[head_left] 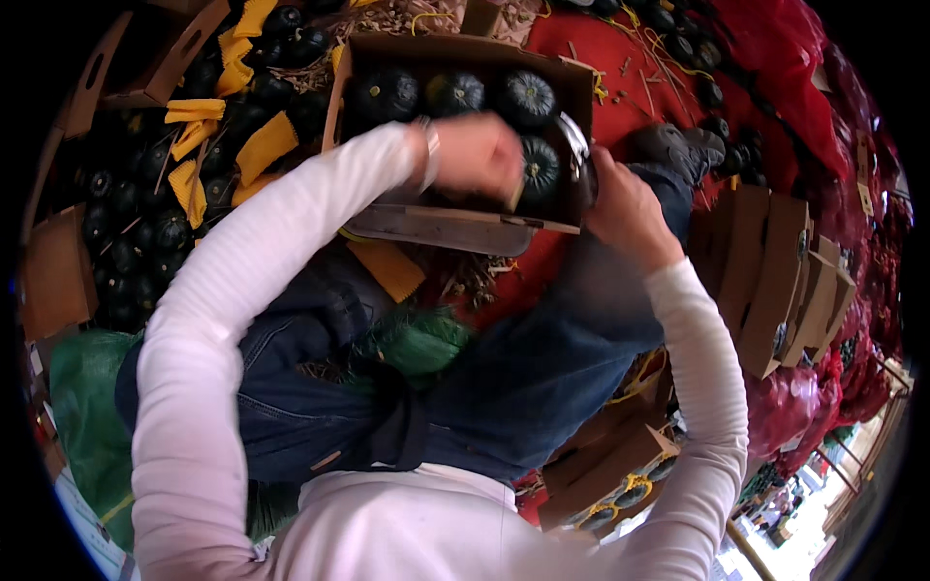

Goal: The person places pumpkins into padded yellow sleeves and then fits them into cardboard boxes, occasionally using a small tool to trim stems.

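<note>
A brown cardboard box (465, 48) holds several round, dark green squashes, one squash (528, 97) at its far right and another squash (540, 169) nearer. Over the box's near half is my left hand (480, 155), blurred by motion, its fingers curled in. What they hold, if anything, cannot be made out, and the hand hides part of the box's inside. At the box's right wall, my right hand (620, 203) is closed around a shiny metal hand tool (575, 145) with a curved silver head; its exact kind is unclear.
A grey tray (446, 230) lies under the box's near edge. More squashes (121, 232) and yellow padding pieces (266, 145) are on the left. Cardboard boxes (756, 271) lean at the right by red sacks (785, 407). Red sheeting (620, 87) covers the floor ahead.
</note>
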### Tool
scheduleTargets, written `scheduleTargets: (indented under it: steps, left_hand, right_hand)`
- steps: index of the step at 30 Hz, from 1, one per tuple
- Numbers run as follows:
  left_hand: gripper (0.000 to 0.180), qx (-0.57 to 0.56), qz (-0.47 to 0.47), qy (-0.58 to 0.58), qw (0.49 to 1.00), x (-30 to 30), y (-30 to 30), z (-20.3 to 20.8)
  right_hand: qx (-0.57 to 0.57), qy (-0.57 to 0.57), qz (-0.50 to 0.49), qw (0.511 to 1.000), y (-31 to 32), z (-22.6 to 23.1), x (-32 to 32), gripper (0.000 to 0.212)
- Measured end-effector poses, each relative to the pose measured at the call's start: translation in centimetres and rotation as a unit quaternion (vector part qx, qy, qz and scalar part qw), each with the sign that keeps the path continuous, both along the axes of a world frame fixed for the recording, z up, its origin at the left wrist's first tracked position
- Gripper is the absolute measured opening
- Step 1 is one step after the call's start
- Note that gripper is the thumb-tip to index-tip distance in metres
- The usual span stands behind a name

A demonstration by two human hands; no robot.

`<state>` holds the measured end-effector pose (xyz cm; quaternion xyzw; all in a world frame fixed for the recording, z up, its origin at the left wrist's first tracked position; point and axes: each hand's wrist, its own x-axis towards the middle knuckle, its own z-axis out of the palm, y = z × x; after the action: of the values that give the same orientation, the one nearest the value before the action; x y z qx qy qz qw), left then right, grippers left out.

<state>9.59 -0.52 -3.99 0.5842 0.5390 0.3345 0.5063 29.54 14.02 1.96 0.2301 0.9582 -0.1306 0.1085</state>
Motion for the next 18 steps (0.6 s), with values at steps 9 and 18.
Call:
scheduleTargets:
  steps: [9, 18]
  left_hand:
    - [0.061, 0.05, 0.194, 0.385, 0.901, 4.5, 0.2, -1.3]
    - [0.083, 0.033, 0.108, 0.288, 0.951, 1.5, 1.7, -3.6]
  right_hand:
    - [0.33, -0.037, 0.201, 0.922, -1.2, -3.0, 2.5, 0.038]
    - [0.209, -0.041, 0.228, 0.95, 0.0, -2.9, 0.0, 0.031]
